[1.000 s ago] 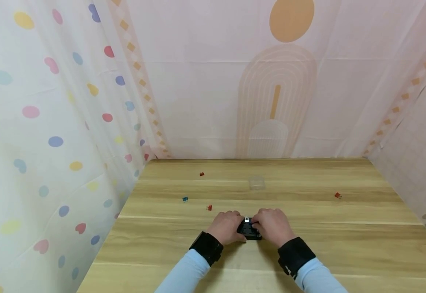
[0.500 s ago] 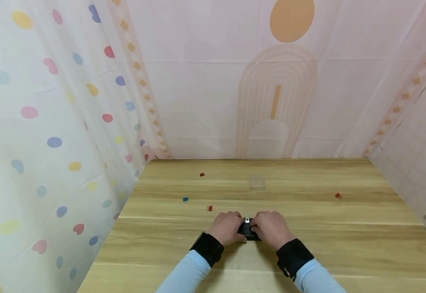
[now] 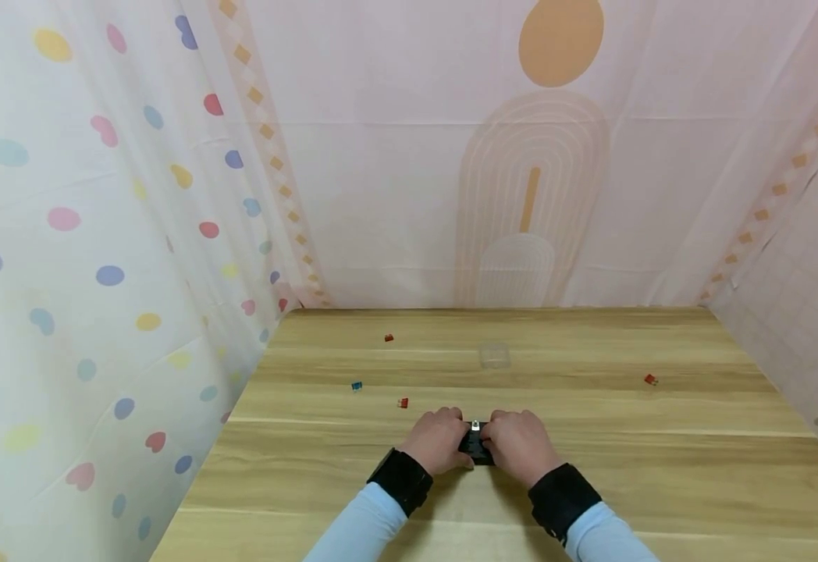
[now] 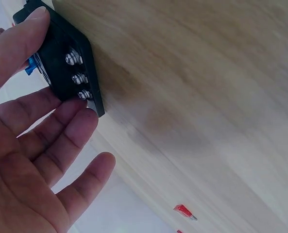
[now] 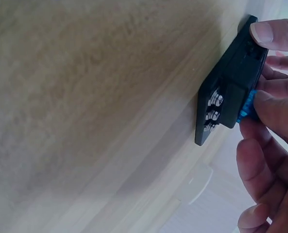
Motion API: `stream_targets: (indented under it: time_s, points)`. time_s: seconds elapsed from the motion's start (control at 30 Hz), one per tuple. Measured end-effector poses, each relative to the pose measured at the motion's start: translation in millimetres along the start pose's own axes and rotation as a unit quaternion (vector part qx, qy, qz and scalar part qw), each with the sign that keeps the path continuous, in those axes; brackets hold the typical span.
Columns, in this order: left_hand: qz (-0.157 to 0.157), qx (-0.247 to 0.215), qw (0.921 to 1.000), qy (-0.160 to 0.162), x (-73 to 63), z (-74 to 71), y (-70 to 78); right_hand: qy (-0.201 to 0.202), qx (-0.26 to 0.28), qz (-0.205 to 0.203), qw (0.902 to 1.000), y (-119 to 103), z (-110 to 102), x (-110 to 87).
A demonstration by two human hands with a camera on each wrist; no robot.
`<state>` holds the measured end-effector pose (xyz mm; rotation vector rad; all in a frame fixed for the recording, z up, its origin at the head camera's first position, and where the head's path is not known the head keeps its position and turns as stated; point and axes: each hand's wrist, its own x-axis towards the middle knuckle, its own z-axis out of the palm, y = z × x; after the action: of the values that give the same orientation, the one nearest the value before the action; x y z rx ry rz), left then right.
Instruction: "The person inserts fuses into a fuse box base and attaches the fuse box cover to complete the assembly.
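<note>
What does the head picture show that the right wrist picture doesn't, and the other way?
Only the head picture: blue sleeves, black wristbands, a loose blue piece.
Only the right wrist picture: a second blue piece pinched by the right fingers, and three separate silver screws; the head picture shows one silver patch.
Both: black block, left hand, right hand, table.

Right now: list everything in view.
Block: 1, black, front centre
Screws: 3 per wrist view, silver, block sides
Tab: 1, silver, block's far end
Pinched piece: 1, blue, at block
Red pieces: 3, red, two left, one right
Loose blue piece: 1, blue, left
Container: 1, clear, beyond block
Table: 1, tan, below
Cloth: count unclear, pale, around table
Left grip: 1, bare, holding block
Right grip: 1, bare, on pinched piece
Wristbands: 2, black, beside grips
Sleeves: 2, light blue, by wristbands
</note>
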<state>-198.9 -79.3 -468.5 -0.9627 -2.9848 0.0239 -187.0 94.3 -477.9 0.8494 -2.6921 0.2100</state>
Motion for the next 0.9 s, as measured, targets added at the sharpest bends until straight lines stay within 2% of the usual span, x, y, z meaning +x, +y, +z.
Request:
stream_targets:
  time_s: [0.37,0.9]
  points:
    - [-0.005,-0.011,0.9999,-0.003,1.3,0.6,-0.7,-0.027,0.008,0.01,0.9996,0.9,-4.9,5.3]
    - [-0.004,0.0,1.0,0.001,3.8,3.7,-0.8,-0.022,0.011,-0.022,0.9994,5.8,1.1,10.1]
